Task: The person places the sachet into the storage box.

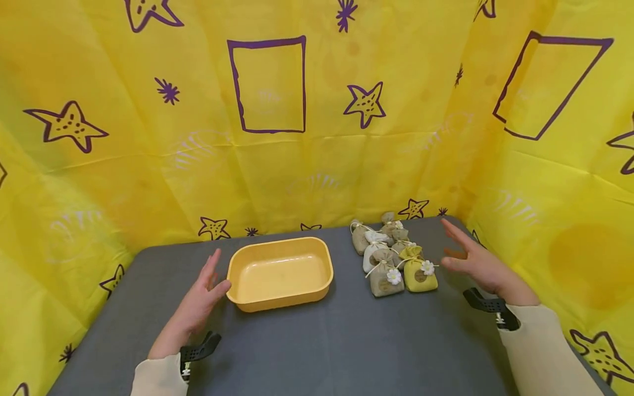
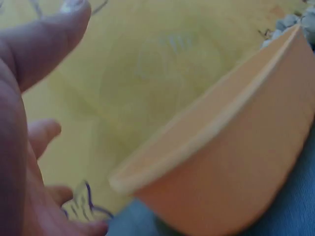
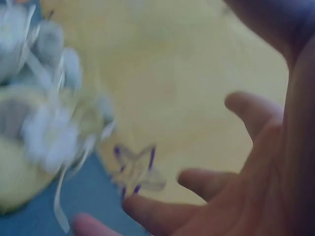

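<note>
Yellow cloth (image 1: 267, 181) backed the grey table (image 1: 297, 352). Just right of the left hand (image 1: 200, 298), which was spread, sat the tub (image 1: 284, 302); just left of the right hand (image 1: 480, 268), also spread, stood the bags (image 1: 383, 257).

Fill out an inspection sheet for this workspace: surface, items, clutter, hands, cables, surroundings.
Surface: grey table, bare in front of the items.
Tray: yellow, upright, nothing seen inside.
Pouches: at least six, tied, clustered right of the tray; some carry white flowers; one yellow, the others white or grey-brown.
Clutter: nothing seen.
Left hand: open, by the tray's left end; the left wrist view shows a gap.
Right hand: open, right of the pouches, holding nothing.
Wrist straps: black, one per wrist.
Cables: nothing seen.
Surroundings: yellow cloth behind and at both sides, printed with stars and frames.
</note>
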The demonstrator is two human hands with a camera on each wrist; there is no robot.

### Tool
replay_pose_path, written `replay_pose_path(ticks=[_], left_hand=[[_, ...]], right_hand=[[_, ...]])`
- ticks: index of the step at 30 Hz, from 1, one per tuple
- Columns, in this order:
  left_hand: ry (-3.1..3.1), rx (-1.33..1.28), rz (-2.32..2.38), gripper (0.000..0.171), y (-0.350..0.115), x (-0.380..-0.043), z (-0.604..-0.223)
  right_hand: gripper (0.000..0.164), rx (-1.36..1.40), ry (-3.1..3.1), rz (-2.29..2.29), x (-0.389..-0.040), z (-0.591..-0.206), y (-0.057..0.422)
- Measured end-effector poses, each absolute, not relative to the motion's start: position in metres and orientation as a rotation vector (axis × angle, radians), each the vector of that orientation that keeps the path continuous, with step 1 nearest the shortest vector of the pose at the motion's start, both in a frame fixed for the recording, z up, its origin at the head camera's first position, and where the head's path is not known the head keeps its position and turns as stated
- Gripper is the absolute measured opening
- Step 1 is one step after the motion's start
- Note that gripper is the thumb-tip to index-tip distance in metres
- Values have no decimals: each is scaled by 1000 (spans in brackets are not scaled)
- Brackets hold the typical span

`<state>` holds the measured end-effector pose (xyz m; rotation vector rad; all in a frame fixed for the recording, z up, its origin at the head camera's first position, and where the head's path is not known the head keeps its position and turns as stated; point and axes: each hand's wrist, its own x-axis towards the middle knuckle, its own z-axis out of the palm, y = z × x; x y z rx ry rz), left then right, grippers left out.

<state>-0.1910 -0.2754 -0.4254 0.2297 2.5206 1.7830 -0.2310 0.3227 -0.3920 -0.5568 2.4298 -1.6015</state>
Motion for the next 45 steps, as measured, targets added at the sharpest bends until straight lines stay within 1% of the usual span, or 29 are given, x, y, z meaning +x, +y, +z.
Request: replay_pose_path(ticks=[3, 6, 9, 14, 17, 21, 33, 38, 45], left_hand=[[2248, 287, 2006, 81, -286, -193, -449], [2148, 351, 2066, 77, -289, -197, -465], [2133, 370, 2068, 75, -287, -201, -474], [2111, 344, 2085, 81, -283, -203, -481], [2111, 337, 2101, 81, -282, -203, -482], [2129, 335, 2116, 78, -282, -203, -483], [2149, 308, 2100, 77, -283, -204, -479], [2146, 302, 2109, 76, -284, -205, -481], [2160, 333, 2118, 73, -286, -200, -484]], right_hand=[[84, -565, 2261, -1711, -231, -415, 339], [78, -557, 2145, -1757, -232, -435, 345], [74, -527, 2106, -1783, -234, -450, 343], [70, -484, 2128, -1803, -237, -465, 330], [67, -462, 2177, -1789, -239, -470, 324], [64, -449, 2268, -1744, -239, -474, 320], [45, -334, 2448, -1761, -238, -476, 316], [42, -291, 2502, -1743, -239, -478, 315], [37, -300, 2450, -1797, -238, -483, 312]])
